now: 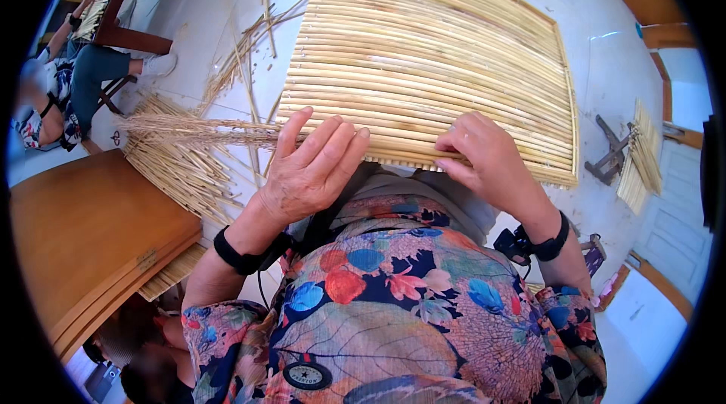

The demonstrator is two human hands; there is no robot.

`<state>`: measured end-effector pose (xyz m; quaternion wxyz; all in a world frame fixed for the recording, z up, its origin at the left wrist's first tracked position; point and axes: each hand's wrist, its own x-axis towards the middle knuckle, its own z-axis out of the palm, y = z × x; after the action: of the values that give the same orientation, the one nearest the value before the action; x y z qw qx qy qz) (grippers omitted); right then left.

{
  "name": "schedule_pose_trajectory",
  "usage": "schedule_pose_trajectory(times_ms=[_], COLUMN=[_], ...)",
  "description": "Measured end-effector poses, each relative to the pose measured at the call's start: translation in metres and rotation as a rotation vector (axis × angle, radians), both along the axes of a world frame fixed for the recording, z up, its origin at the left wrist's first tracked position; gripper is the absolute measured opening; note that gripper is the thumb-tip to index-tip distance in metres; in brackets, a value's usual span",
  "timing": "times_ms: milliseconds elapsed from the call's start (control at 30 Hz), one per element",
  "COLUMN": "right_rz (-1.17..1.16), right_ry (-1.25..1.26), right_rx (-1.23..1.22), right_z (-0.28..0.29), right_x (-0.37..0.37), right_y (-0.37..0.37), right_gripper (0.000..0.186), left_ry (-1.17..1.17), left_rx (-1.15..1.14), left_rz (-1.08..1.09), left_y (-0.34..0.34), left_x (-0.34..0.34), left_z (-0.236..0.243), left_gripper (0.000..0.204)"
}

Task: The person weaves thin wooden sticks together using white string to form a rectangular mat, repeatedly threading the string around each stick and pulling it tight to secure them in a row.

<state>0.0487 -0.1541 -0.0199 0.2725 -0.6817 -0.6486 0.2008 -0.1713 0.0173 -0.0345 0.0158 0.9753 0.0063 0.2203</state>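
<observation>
A large mat of straw-coloured reed stalks (423, 64) lies before me, its rows running left to right and its near edge by my waist. My left hand (310, 166) rests at the near left corner, fingers stretched and apart, with the thumb raised. From under it, a bunch of feathery reed tops (200, 132) sticks out to the left. Farther right along the near edge, my right hand (484, 162) is closed, thumb and forefinger pinching a reed stalk (431, 154). The left fingertips touch the nearest stalks; what lies under the palm is hidden.
Loose reeds (178, 166) are heaped on the floor at left, beside a wooden cabinet (98, 230). Scattered stalks (246, 56) lie beyond. A co-worker (68, 94) sits at far left; another person (144, 351) is at lower left. A reed bundle (643, 151) stands right.
</observation>
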Motion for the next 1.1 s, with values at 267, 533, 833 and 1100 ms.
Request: schedule_pose_trajectory(times_ms=[267, 533, 833, 1100], right_rz=[-0.016, -0.013, 0.029, -0.016], right_ry=[0.071, 0.077, 0.110, -0.020], right_rx=[0.006, 0.001, -0.030, 0.085], right_z=[0.002, 0.004, 0.002, -0.007], right_x=[-0.005, -0.008, -0.009, -0.014], right_y=[0.016, 0.025, 0.026, 0.023], right_gripper=[0.018, 0.017, 0.017, 0.018], left_ry=[-0.046, -0.114, -0.063, -0.219], left_rx=[-0.065, -0.132, -0.110, 0.075], left_rz=[-0.081, -0.063, -0.002, -0.183], left_y=[0.008, 0.004, 0.000, -0.005], left_x=[0.012, 0.021, 0.018, 0.002], left_z=[0.000, -0.001, -0.005, -0.006], left_gripper=[0.038, 0.045, 0.049, 0.028])
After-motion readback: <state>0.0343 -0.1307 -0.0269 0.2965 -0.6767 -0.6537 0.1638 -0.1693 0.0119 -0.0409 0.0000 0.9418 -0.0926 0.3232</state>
